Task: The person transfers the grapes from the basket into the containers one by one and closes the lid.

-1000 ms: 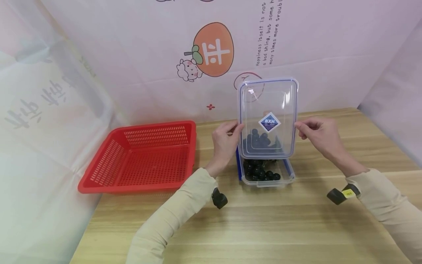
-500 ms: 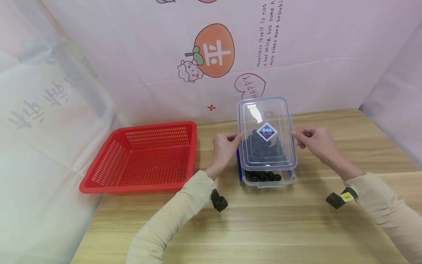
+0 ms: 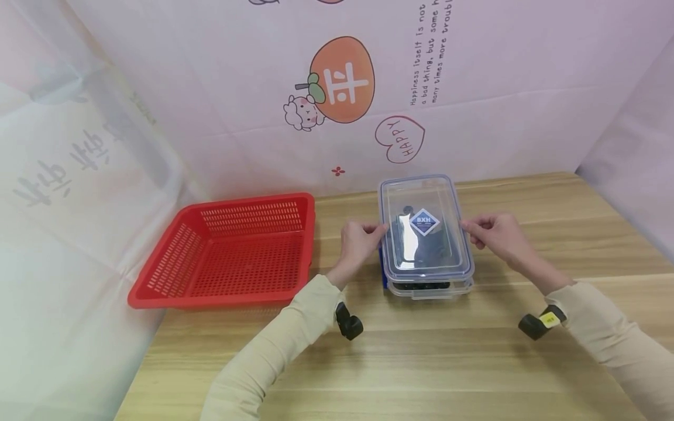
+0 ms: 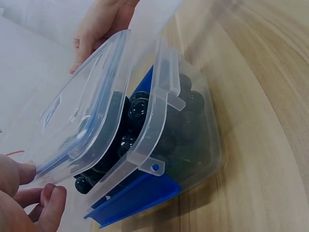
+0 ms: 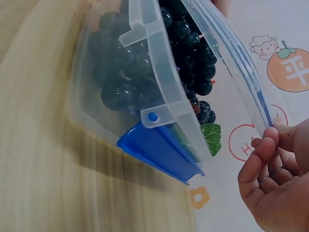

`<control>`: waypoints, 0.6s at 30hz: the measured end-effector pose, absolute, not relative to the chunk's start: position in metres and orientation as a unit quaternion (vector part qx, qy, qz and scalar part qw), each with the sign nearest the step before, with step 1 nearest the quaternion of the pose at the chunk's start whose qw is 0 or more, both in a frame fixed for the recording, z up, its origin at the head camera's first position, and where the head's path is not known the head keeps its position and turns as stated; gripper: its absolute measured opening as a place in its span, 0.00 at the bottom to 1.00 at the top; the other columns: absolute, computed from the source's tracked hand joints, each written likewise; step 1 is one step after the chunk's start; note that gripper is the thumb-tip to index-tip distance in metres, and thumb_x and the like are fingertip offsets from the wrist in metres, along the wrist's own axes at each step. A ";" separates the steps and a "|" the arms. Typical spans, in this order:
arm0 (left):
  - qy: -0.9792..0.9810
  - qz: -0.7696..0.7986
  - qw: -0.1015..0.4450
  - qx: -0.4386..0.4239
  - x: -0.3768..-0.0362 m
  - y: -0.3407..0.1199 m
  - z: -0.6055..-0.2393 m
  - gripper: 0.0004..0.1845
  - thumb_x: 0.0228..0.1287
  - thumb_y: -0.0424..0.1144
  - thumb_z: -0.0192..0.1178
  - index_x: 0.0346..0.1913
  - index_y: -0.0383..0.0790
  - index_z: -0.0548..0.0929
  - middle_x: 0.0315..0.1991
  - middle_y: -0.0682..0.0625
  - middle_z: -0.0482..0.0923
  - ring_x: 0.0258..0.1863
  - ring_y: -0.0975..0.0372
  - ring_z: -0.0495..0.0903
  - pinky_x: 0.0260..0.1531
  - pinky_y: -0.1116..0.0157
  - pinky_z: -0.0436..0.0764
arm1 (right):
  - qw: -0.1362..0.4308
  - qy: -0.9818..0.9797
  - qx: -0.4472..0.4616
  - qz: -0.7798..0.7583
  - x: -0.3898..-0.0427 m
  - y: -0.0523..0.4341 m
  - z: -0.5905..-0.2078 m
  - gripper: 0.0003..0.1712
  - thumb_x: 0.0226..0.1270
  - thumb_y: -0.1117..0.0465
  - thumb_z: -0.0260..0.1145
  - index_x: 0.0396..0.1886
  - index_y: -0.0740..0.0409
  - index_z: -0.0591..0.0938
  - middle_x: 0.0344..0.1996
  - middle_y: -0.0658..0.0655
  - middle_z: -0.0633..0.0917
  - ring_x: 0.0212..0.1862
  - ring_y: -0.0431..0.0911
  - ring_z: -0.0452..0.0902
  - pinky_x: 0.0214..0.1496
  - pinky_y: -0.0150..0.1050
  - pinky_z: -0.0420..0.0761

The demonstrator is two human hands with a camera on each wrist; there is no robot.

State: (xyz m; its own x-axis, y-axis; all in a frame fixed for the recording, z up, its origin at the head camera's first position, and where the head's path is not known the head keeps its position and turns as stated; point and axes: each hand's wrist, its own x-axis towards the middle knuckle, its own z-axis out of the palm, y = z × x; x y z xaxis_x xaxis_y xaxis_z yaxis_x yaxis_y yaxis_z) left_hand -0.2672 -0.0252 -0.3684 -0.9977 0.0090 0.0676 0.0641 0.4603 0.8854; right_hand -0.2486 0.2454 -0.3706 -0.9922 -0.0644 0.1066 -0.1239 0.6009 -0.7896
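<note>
A clear lid (image 3: pixel 421 257) with a blue seal and a BXH sticker hangs slightly tilted just above a clear plastic container (image 3: pixel 429 294). My left hand (image 3: pixel 359 242) pinches the lid's left edge; my right hand (image 3: pixel 495 234) pinches its right edge. In both wrist views a gap separates lid and container. Dark grapes (image 4: pixel 138 110) fill the container, and a green leaf (image 5: pixel 211 138) pokes out among them. Blue side latches (image 5: pixel 159 152) hang unfastened from the container's rim. In the head view the lid covers most of the grapes.
A red perforated basket (image 3: pixel 310 251) stands on the wooden table (image 3: pixel 421 362) to the left of the container. Behind the table hangs a white printed cloth (image 3: pixel 500 88), with more cloth along both sides.
Both hands have lowered the lid and tipped it from nearly upright to almost flat over the container. The grapes have become mostly covered. Basket and container have stayed in place.
</note>
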 end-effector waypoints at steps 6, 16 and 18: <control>-0.847 -0.531 -0.003 -0.005 -0.267 -0.025 -0.372 0.13 0.59 0.43 0.64 0.38 0.34 0.87 0.32 0.43 0.87 0.25 0.60 0.85 0.24 0.71 0.81 | 0.008 -0.887 0.053 0.459 -0.248 0.245 -0.375 0.23 0.70 0.53 0.57 0.34 0.74 0.80 0.17 0.45 0.78 0.22 0.34 0.71 0.27 0.32 0.78; -0.850 -0.525 -0.038 0.010 -0.268 -0.025 -0.376 0.17 0.52 0.46 0.70 0.35 0.33 0.87 0.32 0.43 0.87 0.27 0.57 0.86 0.25 0.69 0.82 | -0.042 -0.883 0.041 0.465 -0.248 0.245 -0.385 0.27 0.71 0.54 0.56 0.45 0.80 0.78 0.19 0.46 0.80 0.24 0.32 0.74 0.29 0.30 0.80; -0.846 -0.530 -0.046 0.018 -0.268 -0.025 -0.376 0.17 0.52 0.45 0.70 0.35 0.33 0.87 0.31 0.43 0.87 0.28 0.55 0.87 0.27 0.66 0.84 | -0.052 -0.883 0.041 0.465 -0.248 0.245 -0.386 0.27 0.72 0.54 0.55 0.49 0.80 0.77 0.21 0.46 0.82 0.25 0.32 0.75 0.30 0.30 0.81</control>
State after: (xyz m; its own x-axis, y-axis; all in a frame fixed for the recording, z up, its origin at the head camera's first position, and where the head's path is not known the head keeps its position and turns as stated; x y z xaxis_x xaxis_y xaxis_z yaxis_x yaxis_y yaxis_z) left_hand -0.2679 -0.0247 -0.3761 -0.9952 0.0182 -0.0960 -0.0785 0.4370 0.8961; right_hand -0.2481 0.2449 -0.3859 -0.9913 -0.1204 -0.0534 -0.0239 0.5635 -0.8258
